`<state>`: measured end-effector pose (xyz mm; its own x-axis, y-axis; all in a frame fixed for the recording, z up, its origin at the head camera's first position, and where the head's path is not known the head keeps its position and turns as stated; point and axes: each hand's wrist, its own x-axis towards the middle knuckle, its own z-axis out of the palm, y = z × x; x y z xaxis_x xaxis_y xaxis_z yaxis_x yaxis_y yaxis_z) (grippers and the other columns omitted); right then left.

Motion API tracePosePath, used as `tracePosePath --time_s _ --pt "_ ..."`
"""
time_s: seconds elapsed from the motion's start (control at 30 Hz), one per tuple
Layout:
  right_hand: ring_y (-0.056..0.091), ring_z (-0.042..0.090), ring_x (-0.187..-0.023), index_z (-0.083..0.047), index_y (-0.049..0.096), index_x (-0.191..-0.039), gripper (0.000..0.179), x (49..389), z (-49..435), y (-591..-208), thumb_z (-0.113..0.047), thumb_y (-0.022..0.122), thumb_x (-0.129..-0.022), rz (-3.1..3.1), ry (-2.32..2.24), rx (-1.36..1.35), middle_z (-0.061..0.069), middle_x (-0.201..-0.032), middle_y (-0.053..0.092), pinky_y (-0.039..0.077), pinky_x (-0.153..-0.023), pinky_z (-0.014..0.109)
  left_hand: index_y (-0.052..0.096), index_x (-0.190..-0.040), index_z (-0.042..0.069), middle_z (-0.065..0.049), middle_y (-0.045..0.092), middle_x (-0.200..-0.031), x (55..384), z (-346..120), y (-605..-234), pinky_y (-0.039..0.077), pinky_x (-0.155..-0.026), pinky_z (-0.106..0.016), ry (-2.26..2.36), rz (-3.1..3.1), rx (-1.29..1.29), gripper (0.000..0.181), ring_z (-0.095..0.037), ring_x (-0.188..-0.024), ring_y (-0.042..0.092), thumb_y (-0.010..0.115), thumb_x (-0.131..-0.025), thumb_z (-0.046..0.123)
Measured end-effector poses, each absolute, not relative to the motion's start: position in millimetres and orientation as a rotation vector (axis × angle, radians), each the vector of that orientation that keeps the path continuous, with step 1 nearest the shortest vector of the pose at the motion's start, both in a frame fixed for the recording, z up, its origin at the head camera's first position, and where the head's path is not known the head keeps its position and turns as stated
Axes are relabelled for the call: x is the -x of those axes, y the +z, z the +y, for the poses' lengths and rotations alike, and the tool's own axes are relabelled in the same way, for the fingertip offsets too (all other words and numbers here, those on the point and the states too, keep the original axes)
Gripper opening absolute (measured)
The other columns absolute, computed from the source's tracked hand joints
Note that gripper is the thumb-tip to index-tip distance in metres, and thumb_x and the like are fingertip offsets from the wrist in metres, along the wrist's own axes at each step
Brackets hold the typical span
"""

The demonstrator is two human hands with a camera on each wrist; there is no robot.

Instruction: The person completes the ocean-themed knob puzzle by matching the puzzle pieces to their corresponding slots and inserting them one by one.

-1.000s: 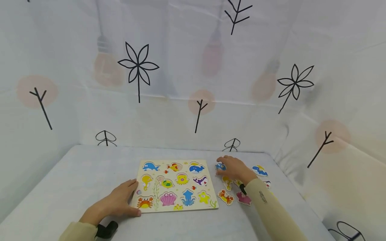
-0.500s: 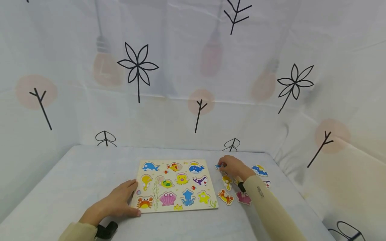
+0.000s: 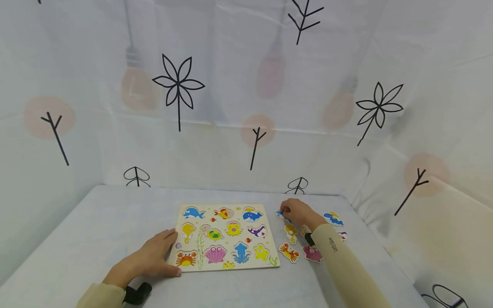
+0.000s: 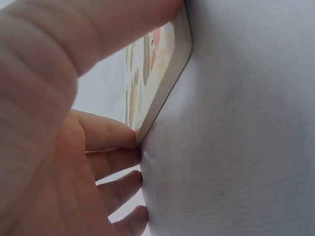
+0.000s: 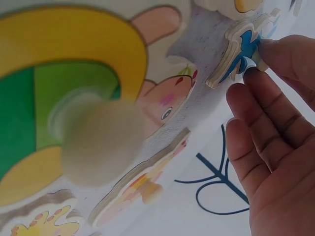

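A wooden puzzle board (image 3: pixel 250 265) printed with sea animals lies flat on the cloth-covered table. My left hand (image 3: pixel 152 256) rests at its near left corner, thumb at the front edge, fingers along the left edge; the left wrist view shows the index fingertip touching the board's side (image 4: pixel 167 81). Right of the board, my right hand (image 3: pixel 302 212) pinches a blue sea-animal puzzle piece (image 5: pixel 244 51) between thumb and index finger. The other fingers (image 5: pixel 266 108) are slightly bent beside it. In the head view the hand covers most of this piece.
Near the right hand lie a seahorse piece (image 3: pixel 291 234), a crab piece (image 3: pixel 289 252), a pink shell piece (image 3: pixel 312 254) and a blue whale piece (image 3: pixel 334 218). A turtle piece (image 5: pixel 93 73) with a round knob fills much of the right wrist view. Patterned cloth hangs behind.
The right hand's fingers, spread around the blue piece a second ago, have closed together on it. The left hand and the board stay in place.
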<state>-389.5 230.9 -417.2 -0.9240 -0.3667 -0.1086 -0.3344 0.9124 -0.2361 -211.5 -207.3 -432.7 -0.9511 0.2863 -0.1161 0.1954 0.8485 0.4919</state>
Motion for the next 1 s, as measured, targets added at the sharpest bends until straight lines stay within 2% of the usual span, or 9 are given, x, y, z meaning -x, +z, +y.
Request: tracePosePath --time_s 0.27,0.57,1.0 --pt "0.052 0.015 -0.081 -0.014 0.069 -0.103 0.013 390 230 -415 -0.012 0.063 -0.091 2.921 -0.346 0.533 -0.003 -0.092 0.06 0.052 -0.079 0.037 0.039 -0.14 -0.008 -0.027 0.033 -0.146 211 -207 -430 0.026 -0.109 -0.061 0.724 2.842 -0.38 0.11 -0.047 -0.134 0.029 0.085 -0.061 0.052" --pt "0.053 0.015 -0.078 -0.011 0.067 -0.1 0.009 393 224 -404 -0.01 0.063 -0.092 2.913 -0.47 0.618 -0.002 -0.087 0.059 0.052 -0.072 0.031 0.038 -0.14 -0.009 -0.028 0.033 -0.146 210 -207 -430 0.026 -0.109 -0.061 0.734 2.843 -0.392 0.109 -0.047 -0.134 0.029 0.086 -0.061 0.051" --pt "0.054 0.016 -0.081 -0.017 0.067 -0.098 0.007 393 170 -389 -0.014 0.063 -0.093 2.834 -0.553 0.68 -0.004 -0.087 0.06 0.052 -0.074 0.03 0.039 -0.139 -0.009 -0.028 0.034 -0.145 211 -208 -430 0.026 -0.109 -0.06 0.74 2.839 -0.397 0.109 -0.047 -0.134 0.03 0.086 -0.061 0.051"
